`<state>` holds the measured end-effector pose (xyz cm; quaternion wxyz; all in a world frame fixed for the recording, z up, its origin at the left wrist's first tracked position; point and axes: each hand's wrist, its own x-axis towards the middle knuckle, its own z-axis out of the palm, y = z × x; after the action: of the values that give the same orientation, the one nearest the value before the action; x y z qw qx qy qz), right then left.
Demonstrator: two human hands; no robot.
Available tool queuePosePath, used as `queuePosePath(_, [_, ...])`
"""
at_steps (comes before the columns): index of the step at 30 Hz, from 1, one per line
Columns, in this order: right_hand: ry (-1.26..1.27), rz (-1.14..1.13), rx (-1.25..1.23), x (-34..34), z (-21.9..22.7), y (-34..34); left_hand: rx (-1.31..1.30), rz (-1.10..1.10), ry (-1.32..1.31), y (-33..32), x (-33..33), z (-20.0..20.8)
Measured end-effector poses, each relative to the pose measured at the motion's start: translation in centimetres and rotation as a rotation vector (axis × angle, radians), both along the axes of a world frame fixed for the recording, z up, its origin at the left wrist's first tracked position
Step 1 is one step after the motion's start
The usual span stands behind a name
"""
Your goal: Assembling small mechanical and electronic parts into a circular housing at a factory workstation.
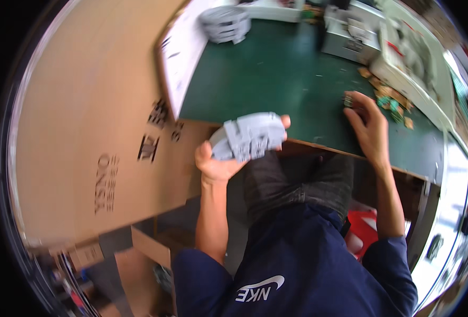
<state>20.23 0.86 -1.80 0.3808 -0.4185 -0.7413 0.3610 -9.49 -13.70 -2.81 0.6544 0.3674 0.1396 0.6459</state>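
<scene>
The green tabletop is the landmark here, and its near edge runs just in front of the person's lap. To the left of the tabletop stands a big brown cardboard surface with dark print, and a white panel borders the tabletop's left side. On the tabletop's far left corner there is a grey rounded part, somewhat blurred. At its far right side are a grey box and a long white bin, and beside this bin lie small green and tan pieces. Below the tabletop, on the right, something red is seen. The left hand is opened wide around a pale grey slotted part, thumb at one end and fingertips at the other, holding it at the tabletop's near edge. The right hand, above the tabletop's right half, is bent, with thumb and forefinger pinching a small dark piece, whose kind I cannot tell.
</scene>
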Motion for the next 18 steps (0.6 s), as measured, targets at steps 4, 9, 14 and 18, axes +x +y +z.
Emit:
queuePosePath(4, [-0.034, 0.044, -0.037, -0.8, -0.8, -5.0, -0.134, 0.118, -0.136, -16.7, -4.5, -6.0])
queuePosePath(9, [-0.082, 0.053, -0.068, -0.2, -0.4, -9.2, -0.387, 0.862, -0.699, -38.2, -4.9, -10.1])
queuePosePath(14, [-0.134, 0.118, -0.088, 0.2, -0.2, -11.0, 0.237, 1.562, -0.349, -59.4, -9.9, -11.6])
queuePosePath(18, [-0.175, 0.118, -0.038, 0.2, -0.6, -10.5, -0.282, 1.919, -0.529, -68.0, -12.2, -7.5])
